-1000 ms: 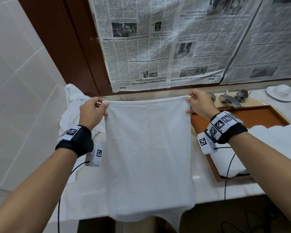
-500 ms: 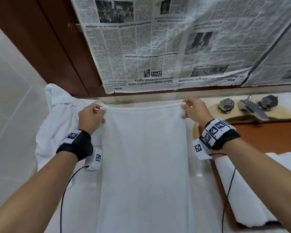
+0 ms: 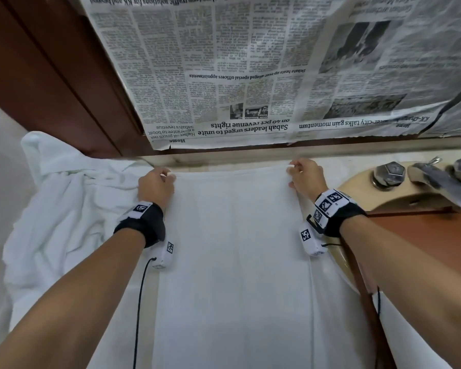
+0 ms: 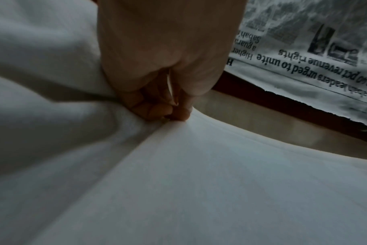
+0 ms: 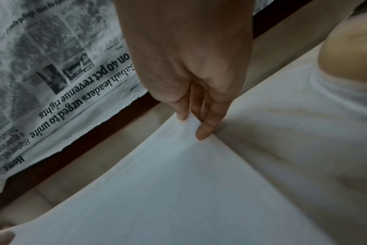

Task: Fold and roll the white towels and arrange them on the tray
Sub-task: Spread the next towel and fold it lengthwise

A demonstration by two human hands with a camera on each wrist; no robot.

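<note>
We have the white towel [image 3: 234, 262] spread flat down the counter [image 3: 330, 162], its far edge lying just short of the back wall where the newspaper [image 3: 250, 70] hangs. Our left hand [image 3: 155, 187] pinches the far left corner between thumb and curled fingers, and our right hand [image 3: 305, 177] pinches the far right corner with thumb and fingertips [image 5: 203, 132]; both grips are tight on cloth, the far edge drawn taut between them.

What worries us most is the heap of unfolded towels [image 3: 64, 209] touching the left side of the one we hold. If we carry the corner across for a fold, that grip could drag loose cloth along and spoil the edge.

On the right, the sink rim [image 3: 357, 187] and the wooden tray [image 3: 423, 235] sit just beside the towel; a side fold swung wide could snag there.

The near end runs out of view, so we cannot tell whether it hangs off the counter. If it does, its weight may pull the towel askew once a grip loosens.
</note>
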